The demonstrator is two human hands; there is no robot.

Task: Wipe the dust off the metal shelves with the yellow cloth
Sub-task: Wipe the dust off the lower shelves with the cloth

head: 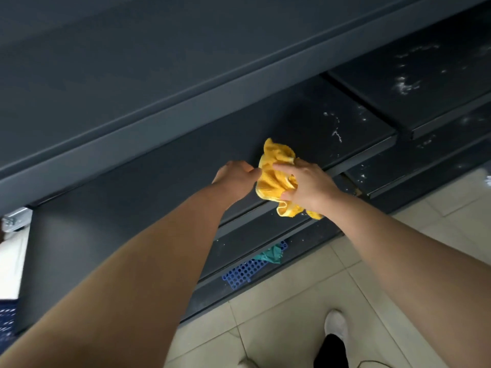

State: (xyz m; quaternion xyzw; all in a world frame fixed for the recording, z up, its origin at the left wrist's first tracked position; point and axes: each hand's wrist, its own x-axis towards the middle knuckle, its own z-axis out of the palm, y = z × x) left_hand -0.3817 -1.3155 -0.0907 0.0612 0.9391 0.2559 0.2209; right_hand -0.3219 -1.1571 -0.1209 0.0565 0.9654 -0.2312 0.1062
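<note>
A bunched yellow cloth (pixel 275 179) sits over the front part of a dark metal shelf (pixel 164 171). My right hand (pixel 309 185) grips the cloth from the right, fingers curled into its folds. My left hand (pixel 235 176) pinches the cloth's left edge with fingertips. White dust specks (pixel 336 131) lie on the same shelf just right of the cloth. A neighbouring shelf (pixel 414 83) further right carries more white dust. A wide dark shelf (pixel 132 62) runs above.
Lower dusty shelves (pixel 265 235) step down below the cloth. A blue perforated basket (pixel 247 269) with a green cloth (pixel 272 254) lies at the bottom. Beige tiled floor (pixel 305 301) and a white shoe (pixel 336 325) are at lower right. A metal bracket (pixel 16 219) shows at left.
</note>
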